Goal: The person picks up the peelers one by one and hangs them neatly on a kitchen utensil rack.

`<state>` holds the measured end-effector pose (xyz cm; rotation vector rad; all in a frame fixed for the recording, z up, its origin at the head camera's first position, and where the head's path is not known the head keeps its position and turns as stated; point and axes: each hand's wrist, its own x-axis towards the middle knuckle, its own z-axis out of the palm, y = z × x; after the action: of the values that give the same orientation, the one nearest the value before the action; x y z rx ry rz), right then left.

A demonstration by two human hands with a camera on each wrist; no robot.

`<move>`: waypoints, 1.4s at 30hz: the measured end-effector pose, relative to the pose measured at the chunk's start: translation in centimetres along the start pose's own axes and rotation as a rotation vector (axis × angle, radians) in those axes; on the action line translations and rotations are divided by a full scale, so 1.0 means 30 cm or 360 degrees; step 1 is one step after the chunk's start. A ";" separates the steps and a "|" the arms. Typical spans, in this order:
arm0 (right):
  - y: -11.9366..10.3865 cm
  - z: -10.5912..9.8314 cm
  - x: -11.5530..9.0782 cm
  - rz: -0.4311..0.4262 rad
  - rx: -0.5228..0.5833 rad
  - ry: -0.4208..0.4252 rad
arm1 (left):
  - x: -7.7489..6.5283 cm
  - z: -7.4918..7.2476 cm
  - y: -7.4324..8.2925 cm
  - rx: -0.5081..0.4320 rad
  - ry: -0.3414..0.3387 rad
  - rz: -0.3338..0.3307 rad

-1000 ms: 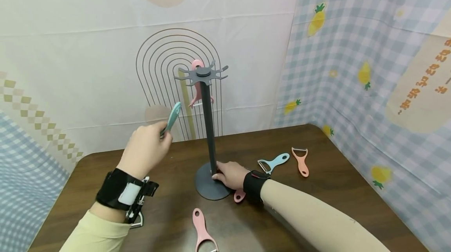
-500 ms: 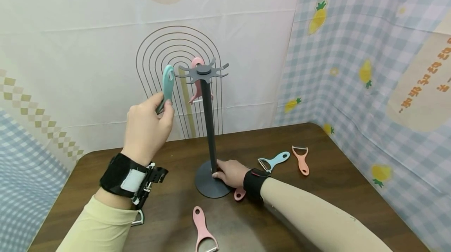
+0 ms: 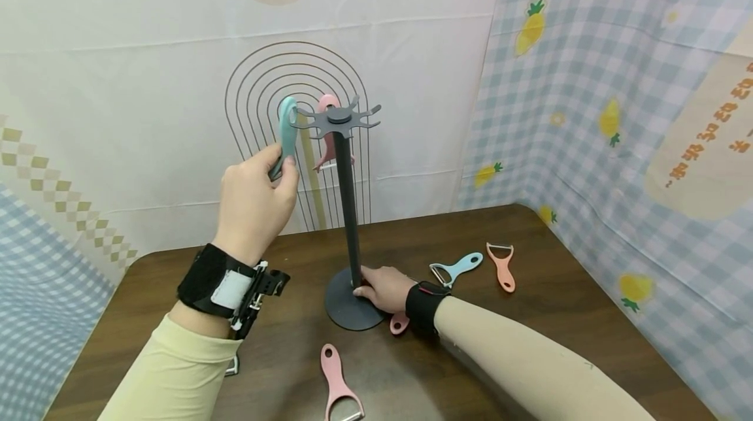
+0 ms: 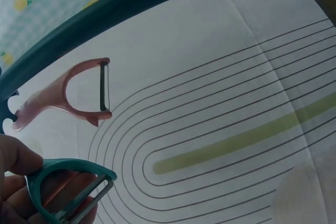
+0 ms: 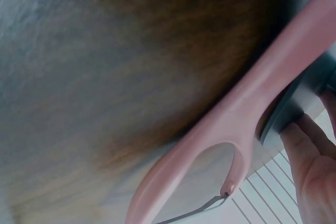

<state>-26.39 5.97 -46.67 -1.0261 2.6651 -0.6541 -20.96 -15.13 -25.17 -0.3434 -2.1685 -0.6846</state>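
My left hand [image 3: 255,202] pinches a teal peeler [image 3: 287,130] near its blade end, handle upward. The holed top of the handle is at the left hook tips of a grey hook stand [image 3: 347,199]; whether a tip is through the hole I cannot tell. In the left wrist view the teal peeler's blade head [image 4: 35,184] lies in front of my fingers. A pink peeler [image 4: 44,98] hangs from a hook at the back of the stand. My right hand [image 3: 386,290] grips the foot of the pole, fingers over the round base.
On the brown table [image 3: 282,290] lie a pink peeler [image 3: 333,369] in front, a light-blue peeler [image 3: 461,267] and an orange peeler [image 3: 502,267] at right. Another pink peeler [image 5: 236,103] lies beside the base, partly under my right wrist. A peeler blade [image 3: 233,366] shows by my left sleeve.
My left hand has raised the teal peeler, turned it more upright and brought it rightward to the hooks. The right hand stays on the stand.
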 end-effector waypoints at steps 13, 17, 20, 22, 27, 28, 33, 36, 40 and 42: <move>-0.005 0.002 -0.003 -0.0013 0.0011 -0.0011 | -0.002 0.010 0.005 -0.0023 -0.0037 0.0015; -0.004 0.004 -0.001 -0.0005 0.0007 -0.0013 | -0.005 0.009 0.006 -0.0019 -0.0048 0.0010; 0.001 0.009 0.001 0.0010 -0.0009 -0.0011 | -0.006 0.009 0.005 -0.0016 -0.0060 0.0007; 0.004 0.013 0.002 0.0015 -0.0014 -0.0010 | -0.006 0.010 0.005 -0.0011 -0.0068 0.0005; 0.014 0.021 0.005 0.0002 -0.0016 -0.0001 | -0.012 0.015 0.001 -0.0019 -0.0084 0.0008; 0.015 0.022 0.006 0.0001 -0.0018 0.0002 | -0.014 0.016 0.000 -0.0026 -0.0085 0.0014; 0.020 0.023 0.007 -0.0005 -0.0018 -0.0001 | -0.025 0.020 -0.003 -0.0045 -0.0110 0.0048; 0.024 0.024 0.010 -0.0016 -0.0009 0.0004 | -0.034 0.020 -0.007 -0.0052 -0.0140 0.0050; 0.028 0.024 0.012 -0.0026 -0.0010 0.0013 | -0.052 0.014 -0.018 -0.0041 -0.0213 0.0085; 0.029 0.024 0.013 -0.0029 -0.0016 0.0014 | -0.062 0.005 -0.029 -0.0013 -0.0288 0.0076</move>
<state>-26.93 6.04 -47.73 -1.0537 2.6723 -0.6510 -20.28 -15.77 -27.02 -0.4758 -2.3209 -0.6574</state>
